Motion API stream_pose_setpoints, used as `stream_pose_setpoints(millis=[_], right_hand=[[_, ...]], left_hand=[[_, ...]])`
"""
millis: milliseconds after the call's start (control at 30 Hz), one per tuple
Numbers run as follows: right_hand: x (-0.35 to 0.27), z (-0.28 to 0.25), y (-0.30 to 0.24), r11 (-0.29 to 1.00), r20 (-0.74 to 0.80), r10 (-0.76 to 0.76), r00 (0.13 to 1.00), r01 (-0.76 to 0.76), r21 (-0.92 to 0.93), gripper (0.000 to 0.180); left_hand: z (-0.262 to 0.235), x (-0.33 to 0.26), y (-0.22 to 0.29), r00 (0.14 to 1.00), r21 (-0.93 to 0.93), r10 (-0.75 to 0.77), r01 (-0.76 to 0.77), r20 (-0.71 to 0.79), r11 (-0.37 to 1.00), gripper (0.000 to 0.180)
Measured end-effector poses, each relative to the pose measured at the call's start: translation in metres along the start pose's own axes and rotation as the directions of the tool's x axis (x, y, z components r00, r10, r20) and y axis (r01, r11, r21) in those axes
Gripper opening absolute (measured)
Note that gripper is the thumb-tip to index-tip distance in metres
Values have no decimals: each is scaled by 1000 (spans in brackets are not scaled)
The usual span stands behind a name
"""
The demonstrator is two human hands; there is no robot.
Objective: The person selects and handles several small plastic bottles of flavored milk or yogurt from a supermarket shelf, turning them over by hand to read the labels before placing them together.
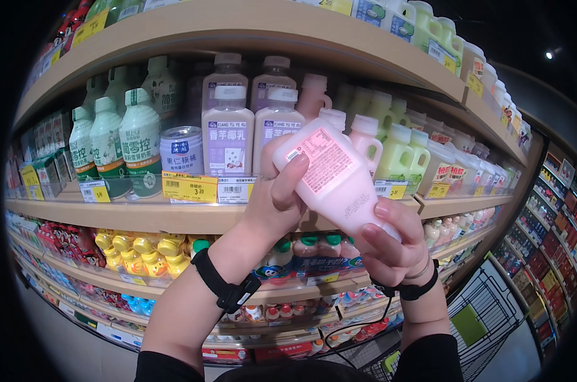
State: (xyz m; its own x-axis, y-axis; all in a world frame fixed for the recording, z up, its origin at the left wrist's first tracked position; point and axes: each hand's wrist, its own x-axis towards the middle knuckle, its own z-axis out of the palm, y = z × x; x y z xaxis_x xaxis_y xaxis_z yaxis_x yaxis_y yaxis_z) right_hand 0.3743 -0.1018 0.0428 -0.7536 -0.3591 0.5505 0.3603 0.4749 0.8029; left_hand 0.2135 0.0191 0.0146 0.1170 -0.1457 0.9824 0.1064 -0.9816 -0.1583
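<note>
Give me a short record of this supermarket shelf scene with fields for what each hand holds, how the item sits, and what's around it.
held item: pink plastic bottle with a printed label
left hand: grips the bottle's upper part
right hand: grips the bottle's lower end
bottle pose: tilted, in front of the shelf
wrists: black strap on each
behind: wooden shelf with purple-labelled bottles, green-labelled white bottles
lower right: shopping trolley

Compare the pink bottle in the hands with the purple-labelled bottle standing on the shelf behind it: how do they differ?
The pink bottle is tilted and held off the shelf by the left hand and right hand; the purple-labelled bottle stands upright on the shelf. The pink bottle's body is pink with a pale printed panel facing the camera; the other is whitish with a purple label. Both are plastic drink bottles.
</note>
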Motion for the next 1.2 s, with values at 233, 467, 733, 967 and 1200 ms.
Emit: stream_pose_setpoints(millis=[233, 467, 733, 967, 1200], right_hand=[[1, 0, -14, 999, 5, 49, 999, -49, -12, 35], [1, 0, -17, 996, 59, 54, 997, -50, -76, 33], [0, 1, -17, 995, 38, 49, 998, -45, -89, 32], [-1, 2, -15, 994, 36, 41, 999, -37, -106, 31], [1, -1, -15, 992, 65, 30, 997, -22, -121, 31]], left_hand=[[1, -7, 1, 954, 4, 181, -186, -238, 983, 68], [-3, -5, 4, 959, 15, 180, -181, -220, 983, 65], [-3, -5, 8, 968, 4, 157, -159, -198, 987, 61], [-4, -7, 9, 971, -2, 143, -146, -192, 989, 57], [-3, -9, 9, 971, -16, 126, -132, -205, 991, 54]])
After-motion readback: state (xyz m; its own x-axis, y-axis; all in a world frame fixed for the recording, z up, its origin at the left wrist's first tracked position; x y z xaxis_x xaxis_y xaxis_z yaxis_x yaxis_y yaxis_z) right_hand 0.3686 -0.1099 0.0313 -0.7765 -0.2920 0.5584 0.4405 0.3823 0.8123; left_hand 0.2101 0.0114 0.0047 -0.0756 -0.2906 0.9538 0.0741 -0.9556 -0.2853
